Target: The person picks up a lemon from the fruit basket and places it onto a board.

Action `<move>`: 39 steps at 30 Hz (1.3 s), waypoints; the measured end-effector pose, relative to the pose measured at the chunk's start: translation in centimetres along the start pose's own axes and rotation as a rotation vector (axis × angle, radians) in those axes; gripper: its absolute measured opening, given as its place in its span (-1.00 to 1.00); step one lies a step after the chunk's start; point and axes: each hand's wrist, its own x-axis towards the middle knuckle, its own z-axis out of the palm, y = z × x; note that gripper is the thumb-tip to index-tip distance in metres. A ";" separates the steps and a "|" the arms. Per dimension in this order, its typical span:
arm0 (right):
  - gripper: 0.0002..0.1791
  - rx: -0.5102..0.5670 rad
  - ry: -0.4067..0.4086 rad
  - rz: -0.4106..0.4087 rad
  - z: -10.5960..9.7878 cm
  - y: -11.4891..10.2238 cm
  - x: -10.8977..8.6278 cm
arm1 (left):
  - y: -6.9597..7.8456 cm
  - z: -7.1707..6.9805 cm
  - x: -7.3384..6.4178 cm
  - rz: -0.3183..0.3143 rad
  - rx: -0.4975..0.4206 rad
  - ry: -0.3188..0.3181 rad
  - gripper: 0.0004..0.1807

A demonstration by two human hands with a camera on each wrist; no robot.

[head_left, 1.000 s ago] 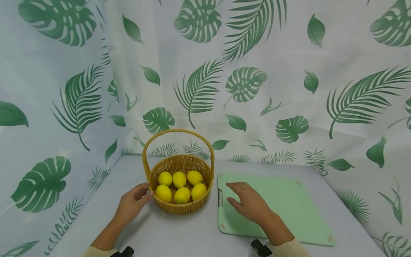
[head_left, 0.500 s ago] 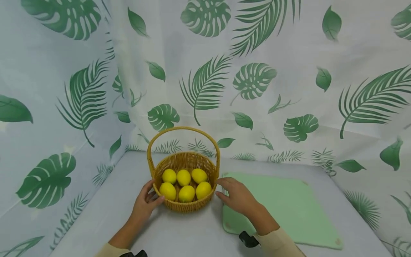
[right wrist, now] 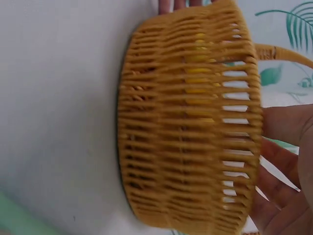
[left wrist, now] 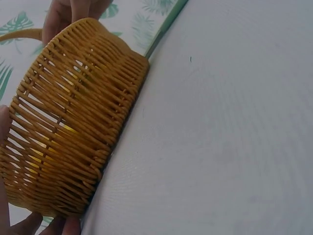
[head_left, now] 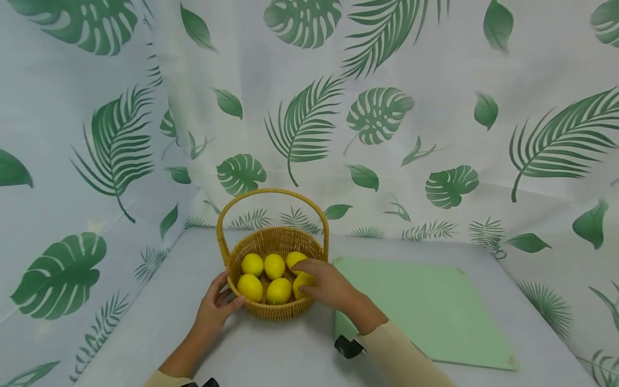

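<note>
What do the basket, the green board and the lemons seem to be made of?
Basket: probably wicker or rattan, perhaps a plastic imitation; thin golden-brown strands are woven closely, with a slight sheen.
Green board: likely plastic, with a dull, smooth finish; its colour is even, without wood grain.
Lemons: smooth, bright yellow skins; real fruit or plastic copies, I can't tell.

Front-right oval yellow lemon (head_left: 301, 280): partly covered by the bare right hand (head_left: 331, 284); contact unclear.
Round tan wicker basket (head_left: 278, 312): weave blurred and handle cut off in the right wrist view.
Bare left hand (head_left: 213, 307): cut by the left wrist view's edges.
Pale green rectangular cutting board (head_left: 425, 303): partly behind the cream sleeve (head_left: 398, 352).
Dark mark (left wrist: 190, 59): too small to identify.
</note>
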 end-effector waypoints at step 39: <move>-0.41 -0.075 -0.351 0.033 2.9 -1.8 5.5 | 0.1 0.2 0.0 -0.037 0.047 -0.001 -0.15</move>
